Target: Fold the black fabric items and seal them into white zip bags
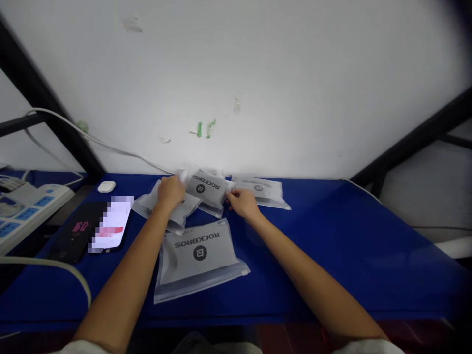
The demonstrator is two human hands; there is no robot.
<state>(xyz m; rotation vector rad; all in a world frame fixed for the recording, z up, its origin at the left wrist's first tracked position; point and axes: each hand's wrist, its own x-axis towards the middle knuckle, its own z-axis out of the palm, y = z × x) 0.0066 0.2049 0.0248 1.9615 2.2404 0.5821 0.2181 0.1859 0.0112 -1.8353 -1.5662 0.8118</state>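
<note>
Both my hands grip one frosted zip bag (pixel 205 187) printed ROCKBROS, lifted slightly at the back of the blue table (pixel 332 246). My left hand (pixel 170 191) is closed on its left end, and my right hand (pixel 241 202) pinches its right end. Under my left hand lies another grey bag (pixel 173 212). A third bag (pixel 262 190) lies flat to the right against the wall. A larger ROCKBROS bag (pixel 199 258) lies flat in front, between my forearms.
Two phones lie at the left, one dark (pixel 72 231), one with a lit screen (pixel 110 226). A small white earbud case (pixel 106 186) sits behind them. A white power strip (pixel 25 209) and cables run along the far left. The white wall stands just behind the bags.
</note>
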